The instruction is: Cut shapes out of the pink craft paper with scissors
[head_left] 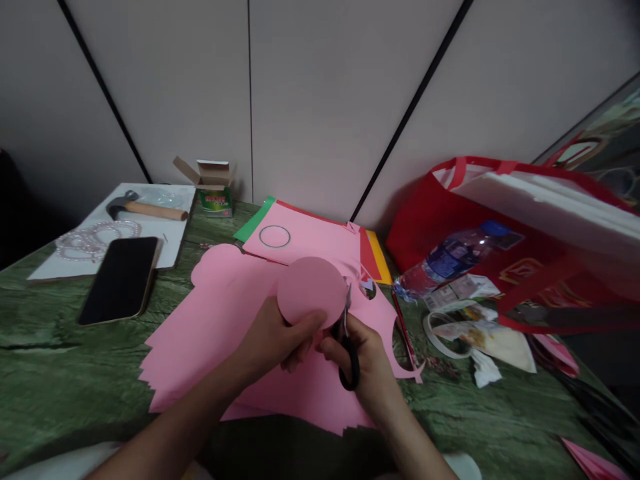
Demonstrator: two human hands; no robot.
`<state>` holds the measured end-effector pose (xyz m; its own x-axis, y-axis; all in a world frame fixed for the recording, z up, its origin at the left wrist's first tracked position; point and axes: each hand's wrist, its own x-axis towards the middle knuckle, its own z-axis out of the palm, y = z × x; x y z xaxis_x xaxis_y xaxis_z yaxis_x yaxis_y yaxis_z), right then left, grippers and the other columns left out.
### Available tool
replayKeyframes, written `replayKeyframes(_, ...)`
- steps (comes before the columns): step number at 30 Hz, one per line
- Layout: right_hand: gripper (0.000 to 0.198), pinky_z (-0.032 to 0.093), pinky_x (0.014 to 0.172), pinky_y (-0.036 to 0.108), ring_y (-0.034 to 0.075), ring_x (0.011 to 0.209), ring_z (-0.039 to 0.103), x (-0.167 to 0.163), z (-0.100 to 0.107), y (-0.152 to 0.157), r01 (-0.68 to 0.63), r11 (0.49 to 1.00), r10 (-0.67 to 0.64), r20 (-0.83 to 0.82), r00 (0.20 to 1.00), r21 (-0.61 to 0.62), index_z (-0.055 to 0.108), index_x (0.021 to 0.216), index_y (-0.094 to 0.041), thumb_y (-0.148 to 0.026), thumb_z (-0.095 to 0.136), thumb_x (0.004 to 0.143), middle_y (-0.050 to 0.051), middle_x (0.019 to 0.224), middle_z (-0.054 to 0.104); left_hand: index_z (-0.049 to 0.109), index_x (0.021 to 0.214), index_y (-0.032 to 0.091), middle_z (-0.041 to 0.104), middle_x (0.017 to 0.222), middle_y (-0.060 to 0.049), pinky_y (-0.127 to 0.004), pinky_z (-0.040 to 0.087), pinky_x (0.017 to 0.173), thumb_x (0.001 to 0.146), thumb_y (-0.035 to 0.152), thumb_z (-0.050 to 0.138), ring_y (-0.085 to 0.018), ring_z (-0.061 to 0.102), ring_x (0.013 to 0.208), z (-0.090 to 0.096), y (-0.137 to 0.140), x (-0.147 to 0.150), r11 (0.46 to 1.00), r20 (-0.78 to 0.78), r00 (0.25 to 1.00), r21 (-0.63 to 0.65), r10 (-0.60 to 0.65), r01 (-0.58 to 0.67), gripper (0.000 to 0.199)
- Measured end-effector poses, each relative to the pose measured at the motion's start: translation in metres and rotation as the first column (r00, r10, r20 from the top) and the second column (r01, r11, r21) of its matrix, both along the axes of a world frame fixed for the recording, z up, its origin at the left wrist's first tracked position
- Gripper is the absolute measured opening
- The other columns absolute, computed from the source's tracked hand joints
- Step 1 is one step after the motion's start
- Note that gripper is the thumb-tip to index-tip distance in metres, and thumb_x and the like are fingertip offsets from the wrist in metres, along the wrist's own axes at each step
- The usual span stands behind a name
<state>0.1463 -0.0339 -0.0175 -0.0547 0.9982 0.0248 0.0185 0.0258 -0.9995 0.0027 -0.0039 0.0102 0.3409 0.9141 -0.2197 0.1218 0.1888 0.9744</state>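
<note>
A round piece of pink paper (311,290) is pinched in my left hand (285,333), thumb on its front face. My right hand (367,353) grips black-handled scissors (349,360), fingers in the loops. Their blades point upward at the right edge of the paper circle. Below both hands lies a stack of large pink paper sheets (220,313) with uneven edges. Pink paper offcuts (385,317) with curved cut-outs lie to the right, beside a dark red pencil (404,327). Behind sits another pink sheet (315,230) bearing a thin dark ring (275,236).
On the left are a phone (120,280), a hammer (150,209) and beads (95,240) on white paper. A small open green box (216,200) stands near the wall. At right, a water bottle (450,257) leans on a red bag (420,213), near a tape roll (440,343).
</note>
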Motion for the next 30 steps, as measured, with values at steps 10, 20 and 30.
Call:
replayKeyframes(10, 0.023, 0.038, 0.046, 0.023, 0.011, 0.048, 0.045, 0.0001, -0.0001, -0.0007, 0.012, 0.999, -0.011, 0.028, 1.0, -0.047, 0.055, 0.065, -0.018, -0.038, 0.067, 0.068, -0.002, 0.053, 0.055, 0.046, 0.034, 0.017, 0.039, 0.027, 0.004, -0.019, 0.029, 0.031, 0.077, 0.033, 0.054, -0.006, 0.037, 0.025, -0.0047, 0.0008, -0.0016, 0.999, -0.033, 0.999, 0.04, 0.008, -0.006, 0.046)
replayKeyframes(20, 0.022, 0.041, 0.044, 0.022, 0.012, 0.047, 0.05, -0.0012, 0.0023, -0.0012, 0.02, 0.998, -0.02, 0.001, 1.0, -0.055, 0.052, 0.062, -0.019, -0.036, 0.065, 0.07, -0.005, 0.048, 0.05, 0.047, 0.035, 0.016, 0.04, 0.029, 0.004, -0.019, 0.028, 0.033, 0.079, 0.034, 0.052, -0.006, 0.039, 0.026, -0.0071, 0.0016, -0.003, 0.997, -0.046, 0.999, 0.073, -0.003, 0.007, 0.048)
replayKeyframes(30, 0.02, 0.039, 0.042, 0.021, 0.009, 0.042, 0.048, -0.0009, 0.0016, -0.0011, 0.02, 0.996, -0.022, -0.019, 1.0, -0.082, 0.052, 0.063, -0.018, -0.032, 0.066, 0.069, -0.007, 0.045, 0.05, 0.047, 0.036, 0.016, 0.041, 0.029, 0.004, -0.019, 0.028, 0.033, 0.08, 0.031, 0.051, -0.006, 0.037, 0.026, -0.0084, 0.0022, -0.0039, 0.995, -0.004, 1.0, 0.099, 0.004, -0.003, 0.047)
